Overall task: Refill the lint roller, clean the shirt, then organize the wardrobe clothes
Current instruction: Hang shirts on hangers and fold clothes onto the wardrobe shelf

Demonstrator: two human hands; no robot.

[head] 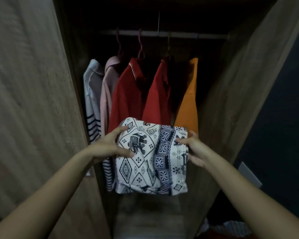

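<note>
A folded white garment with a black elephant print (150, 163) is held up in front of the open wardrobe. My left hand (110, 144) grips its left edge, thumb on the printed face. My right hand (192, 149) grips its right edge. Behind it, shirts hang from the rail (162, 33): a white striped one (91, 100), a pale pink one (107, 94), two red ones (126, 97) (159, 95) and an orange one (188, 104). No lint roller is in view.
The wardrobe's wooden doors stand open at left (33, 100) and right (240, 83). The wardrobe floor (148, 219) lies below the garment. Loose striped cloth (231, 228) lies at the bottom right. A dark wall with a socket plate (248, 173) is at right.
</note>
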